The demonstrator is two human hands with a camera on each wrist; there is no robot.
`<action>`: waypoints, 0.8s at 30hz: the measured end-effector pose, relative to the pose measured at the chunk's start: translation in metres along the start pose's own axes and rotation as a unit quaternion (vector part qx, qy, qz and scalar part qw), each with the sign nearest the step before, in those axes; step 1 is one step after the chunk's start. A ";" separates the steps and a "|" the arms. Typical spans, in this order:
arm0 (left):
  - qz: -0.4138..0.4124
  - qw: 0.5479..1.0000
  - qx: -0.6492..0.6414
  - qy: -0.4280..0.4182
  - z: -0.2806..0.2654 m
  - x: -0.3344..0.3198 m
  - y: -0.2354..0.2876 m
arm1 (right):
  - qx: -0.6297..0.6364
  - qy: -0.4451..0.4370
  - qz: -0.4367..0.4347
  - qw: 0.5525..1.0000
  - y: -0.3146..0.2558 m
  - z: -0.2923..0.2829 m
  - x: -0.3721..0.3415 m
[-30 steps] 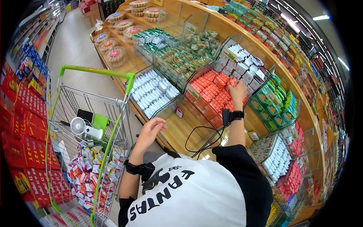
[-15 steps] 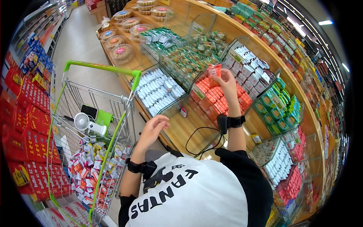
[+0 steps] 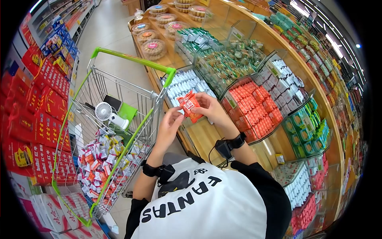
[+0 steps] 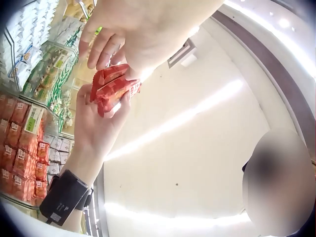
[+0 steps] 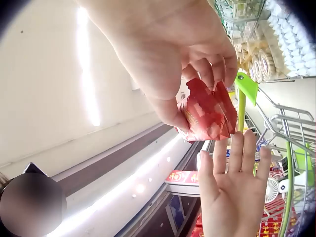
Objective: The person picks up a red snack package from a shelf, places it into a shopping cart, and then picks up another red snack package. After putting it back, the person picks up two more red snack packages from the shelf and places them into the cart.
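Observation:
A small red snack packet (image 3: 190, 106) with pale lettering is pinched between the thumb and fingers of my right hand (image 3: 211, 110). In the right wrist view the packet (image 5: 210, 114) looks puffed, with crimped ends. Beside it, my left hand (image 3: 170, 122) has come up with its fingers extended. That left palm (image 5: 234, 195) faces up, fingertips right at the packet's lower edge. From the left wrist, the left thumb overlaps the packet (image 4: 114, 89). Matching red packets (image 3: 254, 107) fill a clear bin to the right.
On the left stands a shopping cart (image 3: 119, 59) with a green handle. Inside are many small wrapped packets (image 3: 101, 163), a white handheld fan (image 3: 104, 111) and a phone (image 3: 112, 102). Clear-walled bins of white packets (image 3: 187, 85) and green-wrapped ones line the wooden display (image 3: 203, 137).
My right hand has lifted a red packet out of its bin and carried it left over the display to my left hand. The view has turned, shifting the cart and bins rightward.

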State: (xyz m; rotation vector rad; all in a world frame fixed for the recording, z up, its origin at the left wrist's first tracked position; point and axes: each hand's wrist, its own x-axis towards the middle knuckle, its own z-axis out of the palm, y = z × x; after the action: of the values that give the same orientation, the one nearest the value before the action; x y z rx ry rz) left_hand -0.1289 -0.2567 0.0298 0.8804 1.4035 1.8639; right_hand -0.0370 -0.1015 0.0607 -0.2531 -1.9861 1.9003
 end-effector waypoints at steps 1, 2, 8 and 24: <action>0.012 0.999 0.031 -0.002 -0.005 -0.001 -0.003 | -0.004 -0.011 0.000 1.000 -0.001 0.003 0.000; 0.011 0.999 0.031 0.001 -0.007 -0.003 0.000 | -0.003 -0.014 0.001 1.000 -0.002 0.004 0.000; -0.020 0.999 -0.025 0.004 -0.019 -0.015 0.014 | 0.022 -0.075 0.034 0.996 -0.002 0.016 -0.006; 0.006 0.997 -0.080 -0.010 -0.038 -0.047 0.031 | 0.105 -0.152 0.028 0.982 -0.007 0.051 -0.007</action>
State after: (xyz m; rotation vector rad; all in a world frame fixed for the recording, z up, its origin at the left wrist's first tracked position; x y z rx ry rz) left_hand -0.1356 -0.3224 0.0454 0.8268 1.2202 1.9422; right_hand -0.0495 -0.1514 0.0660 0.0438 -1.9562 2.2791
